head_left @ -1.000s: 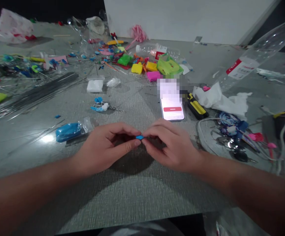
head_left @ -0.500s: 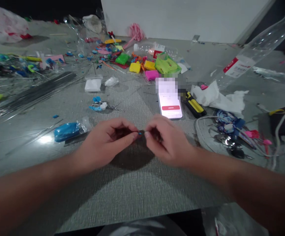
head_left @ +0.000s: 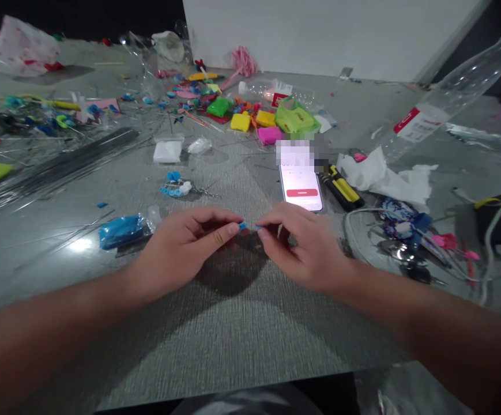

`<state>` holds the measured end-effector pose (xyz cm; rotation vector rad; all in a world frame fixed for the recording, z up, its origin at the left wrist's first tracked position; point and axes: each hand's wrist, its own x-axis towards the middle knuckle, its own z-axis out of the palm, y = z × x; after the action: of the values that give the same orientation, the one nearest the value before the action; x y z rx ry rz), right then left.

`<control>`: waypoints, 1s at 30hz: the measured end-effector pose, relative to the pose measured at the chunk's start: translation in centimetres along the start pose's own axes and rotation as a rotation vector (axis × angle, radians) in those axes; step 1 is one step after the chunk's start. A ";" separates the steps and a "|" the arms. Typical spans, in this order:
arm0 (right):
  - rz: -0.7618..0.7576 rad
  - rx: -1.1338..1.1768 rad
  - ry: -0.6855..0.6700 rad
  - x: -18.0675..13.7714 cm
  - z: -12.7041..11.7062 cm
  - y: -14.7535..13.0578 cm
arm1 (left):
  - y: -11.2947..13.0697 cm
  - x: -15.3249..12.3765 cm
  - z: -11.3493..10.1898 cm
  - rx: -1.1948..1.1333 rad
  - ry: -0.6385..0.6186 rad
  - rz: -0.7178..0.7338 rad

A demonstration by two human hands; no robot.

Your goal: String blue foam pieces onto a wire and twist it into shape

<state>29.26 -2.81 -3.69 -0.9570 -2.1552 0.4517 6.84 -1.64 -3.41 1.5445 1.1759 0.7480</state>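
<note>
A small blue piece (head_left: 242,226) is pinched in the left hand (head_left: 185,245), over the tabletop (head_left: 215,357); just apart, the right hand (head_left: 304,245) pinches a blue bit (head_left: 258,226). Fingertip shaping seems in hand; the next move probably calls for light pressure.

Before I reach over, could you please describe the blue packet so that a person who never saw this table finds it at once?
On the grey table, first find the left hand. Just left of it in the picture lies the blue packet. Unlike the tiny blue scrap farther back, it is much bigger and wrapped in clear plastic.
</note>
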 end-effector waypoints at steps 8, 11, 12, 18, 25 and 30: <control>0.000 0.046 -0.013 0.1 0.7 0.0 | 0.4 -0.2 0.1 -0.069 -0.054 -0.012; 0.000 0.069 -0.027 0.2 0.8 0.1 | 0.2 -0.2 0.1 -0.102 -0.065 -0.015; -0.004 0.077 -0.033 0.2 0.8 0.2 | 0.1 -0.2 0.1 -0.116 -0.063 -0.014; -0.057 0.085 -0.041 0.3 1.0 0.4 | 0.0 -0.1 0.2 -0.191 -0.121 0.012; -0.017 0.040 0.069 0.2 0.2 0.0 | 0.1 -0.2 0.1 -0.088 -0.094 0.005; 0.043 0.010 0.044 0.1 -0.4 -0.1 | -0.3 -0.2 -0.1 0.140 0.004 0.084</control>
<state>29.46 -2.84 -3.31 -1.0006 -2.0946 0.4575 6.53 -1.82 -3.67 1.7178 1.1930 0.7374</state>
